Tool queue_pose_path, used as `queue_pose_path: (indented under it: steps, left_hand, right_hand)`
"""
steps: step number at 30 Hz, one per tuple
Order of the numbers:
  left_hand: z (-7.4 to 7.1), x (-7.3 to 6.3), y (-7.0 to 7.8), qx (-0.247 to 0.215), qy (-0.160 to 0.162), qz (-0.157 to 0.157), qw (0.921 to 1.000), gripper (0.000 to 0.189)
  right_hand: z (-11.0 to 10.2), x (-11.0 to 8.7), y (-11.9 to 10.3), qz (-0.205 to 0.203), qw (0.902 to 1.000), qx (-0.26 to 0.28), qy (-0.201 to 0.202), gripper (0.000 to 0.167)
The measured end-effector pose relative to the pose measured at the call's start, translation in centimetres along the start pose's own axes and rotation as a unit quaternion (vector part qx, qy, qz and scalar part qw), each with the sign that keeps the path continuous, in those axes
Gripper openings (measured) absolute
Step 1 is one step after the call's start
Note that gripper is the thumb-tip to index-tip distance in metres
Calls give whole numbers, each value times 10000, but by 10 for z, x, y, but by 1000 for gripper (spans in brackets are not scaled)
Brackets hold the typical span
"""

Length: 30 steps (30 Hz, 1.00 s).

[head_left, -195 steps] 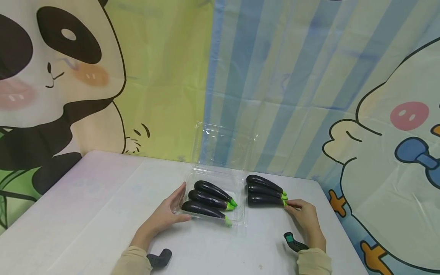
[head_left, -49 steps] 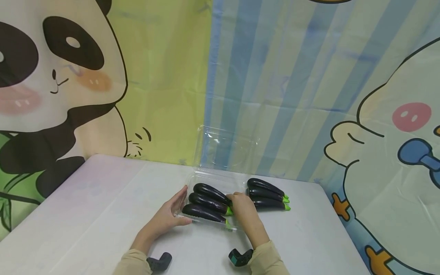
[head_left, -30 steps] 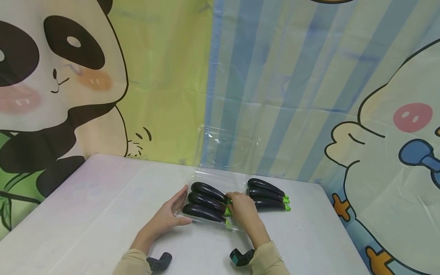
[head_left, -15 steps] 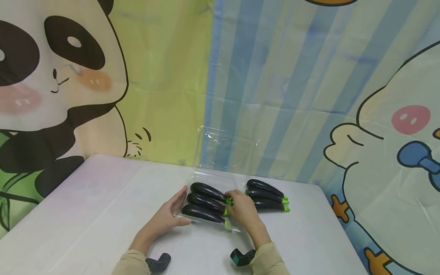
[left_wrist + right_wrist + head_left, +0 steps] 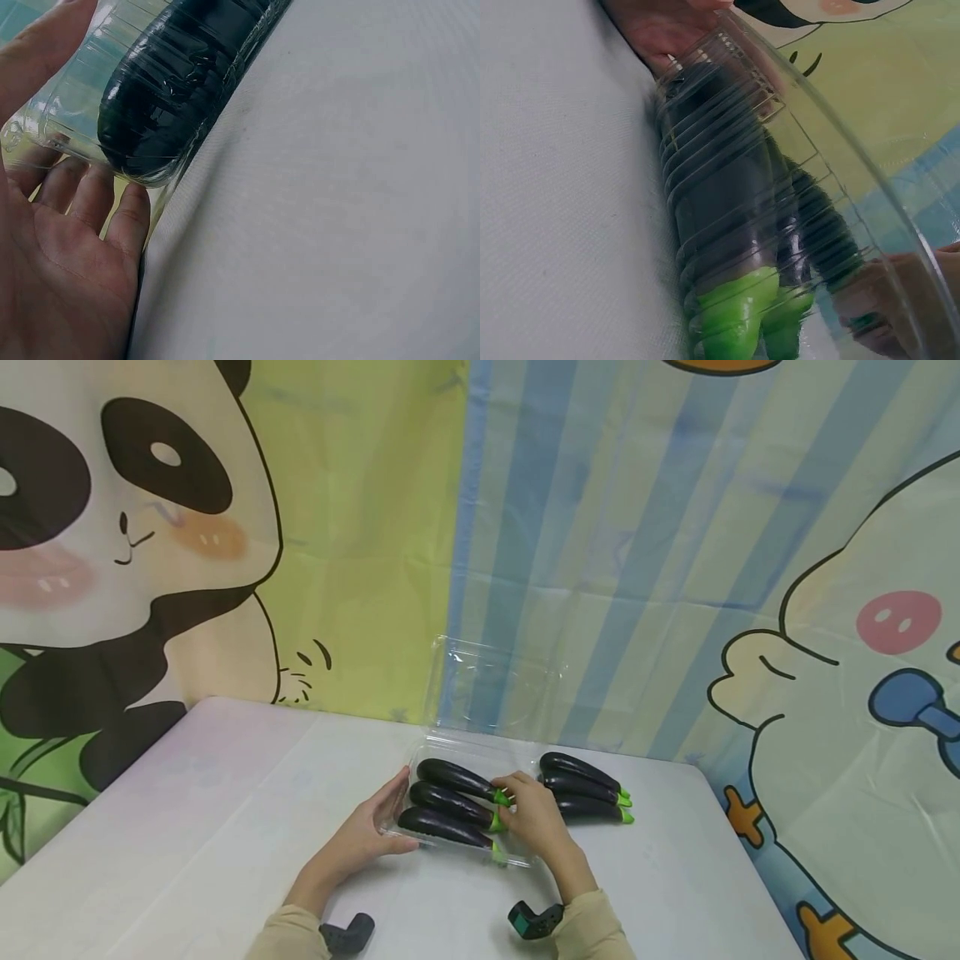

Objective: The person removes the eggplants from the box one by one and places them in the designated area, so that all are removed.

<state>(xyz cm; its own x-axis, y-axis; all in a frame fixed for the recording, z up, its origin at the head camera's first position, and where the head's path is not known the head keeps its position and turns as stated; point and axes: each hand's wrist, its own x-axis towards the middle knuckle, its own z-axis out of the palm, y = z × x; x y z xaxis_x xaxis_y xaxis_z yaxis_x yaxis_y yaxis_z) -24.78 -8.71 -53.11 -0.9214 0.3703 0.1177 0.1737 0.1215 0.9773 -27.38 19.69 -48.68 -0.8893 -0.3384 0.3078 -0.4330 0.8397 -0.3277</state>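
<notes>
A clear plastic container (image 5: 517, 862) with its lid raised holds three glossy dark eggplants, side by side, green stems to the right. My left hand (image 5: 363, 831) holds the container's left end, fingers along the end wall and thumb at the near corner. Inside it my right hand (image 5: 536, 814) has thumb and fingers around the green stem of the farthest eggplant (image 5: 452, 775). That stem shows between thumb and forefinger. The right wrist view sees the nearest eggplant (image 5: 720, 195) through the ribbed wall; in the left wrist view an eggplant's round end (image 5: 142, 127) lies behind the plastic.
Three more eggplants (image 5: 588, 808) lie together on the white table (image 5: 247, 827), right of the container. The transparent lid (image 5: 495, 685) stands upright before a printed cloth backdrop (image 5: 360, 527). Dark angled devices (image 5: 536, 921) show at both wrists.
My right hand has gone from the right-hand eggplants into the container. There the farthest eggplant has shifted slightly left and its stem has come into sight. My left hand has stayed put.
</notes>
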Motion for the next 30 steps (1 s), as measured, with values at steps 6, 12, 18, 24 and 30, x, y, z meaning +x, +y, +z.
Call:
queue_pose_path:
  steps: [6, 12, 18, 24, 30]
  left_hand:
    - [0, 0, 0, -4, 12, -2, 10000, 106]
    - [0, 0, 0, -16, -3, 92, 10000, 106]
    - [0, 1, -1, -53, -23, 124, 9999, 104]
    - [-1, 1, -2, -81, -50, 194, 9998, 104]
    - [-1, 2, -3, -90, -53, 237, 9997, 103]
  right_hand:
    - [0, 1, 4, -37, 9997, 221, 57, 36]
    - [-2, 1, 6, 11, 9980, 623, 62, 36]
    - [-4, 1, 8, 200, 9930, 1164, 43, 32]
    - [-5, 1, 10, 173, 9854, 1681, 196, 28]
    - [-4, 1, 13, 184, 9783, 2015, 444, 26]
